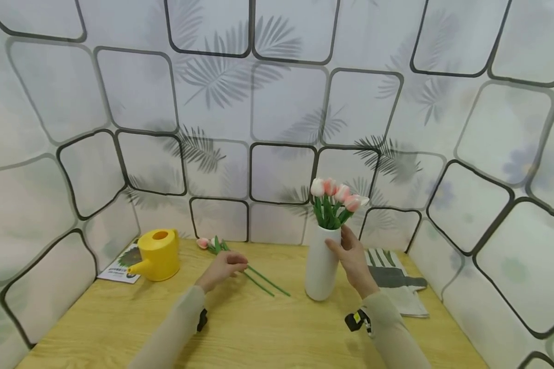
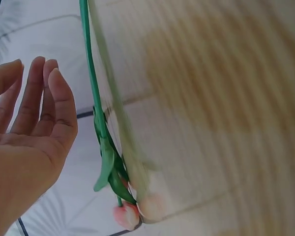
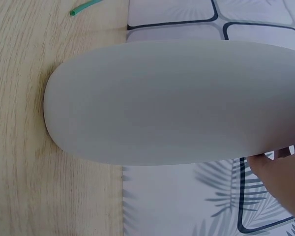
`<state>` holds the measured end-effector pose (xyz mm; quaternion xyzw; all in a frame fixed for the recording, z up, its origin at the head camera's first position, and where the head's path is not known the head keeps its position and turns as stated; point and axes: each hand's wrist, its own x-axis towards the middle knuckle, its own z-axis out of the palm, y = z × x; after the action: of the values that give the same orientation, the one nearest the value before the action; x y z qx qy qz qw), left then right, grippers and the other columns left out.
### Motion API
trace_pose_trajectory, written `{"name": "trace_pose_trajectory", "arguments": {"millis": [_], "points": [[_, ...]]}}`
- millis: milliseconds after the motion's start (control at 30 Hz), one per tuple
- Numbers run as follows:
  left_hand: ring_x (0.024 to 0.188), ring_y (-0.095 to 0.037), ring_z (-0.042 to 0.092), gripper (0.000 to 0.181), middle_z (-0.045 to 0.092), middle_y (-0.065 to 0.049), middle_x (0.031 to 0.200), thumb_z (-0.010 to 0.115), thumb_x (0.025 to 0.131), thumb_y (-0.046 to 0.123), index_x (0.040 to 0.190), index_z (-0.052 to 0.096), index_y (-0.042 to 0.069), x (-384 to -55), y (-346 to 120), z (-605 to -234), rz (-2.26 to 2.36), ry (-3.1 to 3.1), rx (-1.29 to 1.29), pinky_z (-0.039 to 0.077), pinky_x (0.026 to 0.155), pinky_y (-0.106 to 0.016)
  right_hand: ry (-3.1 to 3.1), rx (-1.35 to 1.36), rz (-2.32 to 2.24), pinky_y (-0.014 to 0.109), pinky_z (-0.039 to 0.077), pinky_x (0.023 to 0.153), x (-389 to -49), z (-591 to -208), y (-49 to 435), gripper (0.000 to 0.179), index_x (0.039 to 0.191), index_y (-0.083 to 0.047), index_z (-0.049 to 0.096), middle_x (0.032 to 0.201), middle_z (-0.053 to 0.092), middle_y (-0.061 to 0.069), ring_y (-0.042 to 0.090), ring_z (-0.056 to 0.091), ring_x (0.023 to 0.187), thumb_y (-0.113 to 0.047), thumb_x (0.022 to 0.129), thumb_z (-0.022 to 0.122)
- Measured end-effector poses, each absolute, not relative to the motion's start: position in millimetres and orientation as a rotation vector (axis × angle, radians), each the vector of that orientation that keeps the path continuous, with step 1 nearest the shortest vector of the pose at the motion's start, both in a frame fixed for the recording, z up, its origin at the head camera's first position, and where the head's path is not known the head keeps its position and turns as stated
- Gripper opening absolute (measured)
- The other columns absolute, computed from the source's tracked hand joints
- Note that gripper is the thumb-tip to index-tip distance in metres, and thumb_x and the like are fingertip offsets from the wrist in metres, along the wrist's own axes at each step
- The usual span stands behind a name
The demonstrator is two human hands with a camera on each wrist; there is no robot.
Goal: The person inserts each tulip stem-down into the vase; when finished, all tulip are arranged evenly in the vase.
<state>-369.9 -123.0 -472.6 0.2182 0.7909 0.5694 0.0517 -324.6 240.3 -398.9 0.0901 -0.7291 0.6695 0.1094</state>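
Note:
A tall white vase (image 1: 321,266) stands on the wooden table, right of the middle, with several pink and white tulips (image 1: 336,202) in it. My right hand (image 1: 353,257) holds the vase near its rim, thumb toward me and fingers around the far side. In the right wrist view, the smooth vase body (image 3: 172,103) fills most of the picture. Two more tulips lie on the table to the left, their green stems (image 1: 262,279) pointing toward the vase. Over these stems hovers my left hand (image 1: 223,267), its fingers loosely bent with nothing between them. In the left wrist view, a tulip stem (image 2: 91,64) passes beside the fingers.
A yellow watering can (image 1: 159,256) stands at the left on or beside a printed card (image 1: 122,264). Behind the vase at the right lies a folded striped cloth (image 1: 392,277) with a grey band. Patterned walls (image 1: 281,169) enclose the table at the back and sides.

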Motion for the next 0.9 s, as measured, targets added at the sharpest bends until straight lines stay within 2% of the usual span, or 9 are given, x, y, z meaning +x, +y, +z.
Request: {"name": "trace_pose_trajectory", "arguments": {"millis": [133,167,300,500,600,767,900], "points": [[0.104,-0.034,0.065,0.033,0.061,-0.029,0.123,0.059,0.098,0.01,0.124,0.059,-0.011,-372.5,-130.3,-470.5,1.716,2.429,0.538,0.058,0.084,-0.047,-2.141,0.271,1.969,0.054,0.029,0.118,-326.0,-398.4,240.5,0.075,0.157,-0.013,0.022,0.159,0.03,0.014,0.032,0.032,0.145,-0.024,0.096,0.065],[0.104,-0.03,0.065,0.034,0.062,-0.028,0.122,0.059,0.098,0.011,0.124,0.059,-0.01,-375.8,-132.3,-473.4,1.717,2.435,0.497,0.058,0.084,-0.045,-2.139,0.271,1.972,0.054,0.029,0.118,-326.2,-398.2,240.6,0.075,0.157,-0.013,0.021,0.159,0.03,0.015,0.032,0.031,0.145,-0.023,0.096,0.065],[0.102,-0.028,0.064,0.031,0.064,-0.025,0.12,0.059,0.098,0.01,0.122,0.061,-0.008,-378.0,-136.5,-473.2,1.724,2.448,0.344,0.059,0.081,-0.041,-2.134,0.266,1.975,0.053,0.028,0.118,-325.9,-398.4,241.7,0.075,0.156,-0.01,0.022,0.158,0.03,0.015,0.032,0.031,0.145,-0.021,0.096,0.065],[0.103,-0.034,0.063,0.03,0.063,-0.027,0.118,0.055,0.099,0.007,0.123,0.059,-0.009,-381.5,-141.4,-472.0,1.73,2.437,0.213,0.059,0.08,-0.041,-2.137,0.249,1.981,0.053,0.03,0.117,-326.0,-398.4,241.7,0.076,0.156,-0.01,0.023,0.157,0.032,0.016,0.032,0.034,0.144,-0.021,0.095,0.066],[0.101,-0.033,0.064,0.03,0.063,-0.026,0.117,0.053,0.1,0.008,0.124,0.059,-0.008,-385.0,-142.4,-472.4,1.727,2.442,0.143,0.059,0.08,-0.04,-2.138,0.245,1.985,0.054,0.031,0.117,-326.1,-398.8,242.1,0.076,0.156,-0.01,0.023,0.157,0.032,0.016,0.032,0.034,0.143,-0.022,0.095,0.066],[0.088,-0.022,0.066,0.033,0.067,-0.022,0.109,0.052,0.102,0.016,0.125,0.059,-0.007,-391.0,-143.9,-476.5,1.718,2.48,0.004,0.057,0.071,-0.031,-2.132,0.253,1.988,0.054,0.031,0.117,-326.4,-398.6,242.1,0.074,0.156,-0.011,0.024,0.156,0.034,0.015,0.031,0.036,0.142,-0.021,0.095,0.066],[0.074,-0.015,0.063,0.036,0.069,-0.017,0.095,0.052,0.102,0.019,0.125,0.058,-0.008,-393.3,-145.1,-478.9,1.751,2.49,-0.097,0.053,0.062,-0.026,-2.13,0.262,1.991,0.053,0.031,0.117,-327.1,-397.8,242.5,0.073,0.155,-0.011,0.025,0.156,0.035,0.015,0.031,0.037,0.141,-0.02,0.095,0.066]]}}
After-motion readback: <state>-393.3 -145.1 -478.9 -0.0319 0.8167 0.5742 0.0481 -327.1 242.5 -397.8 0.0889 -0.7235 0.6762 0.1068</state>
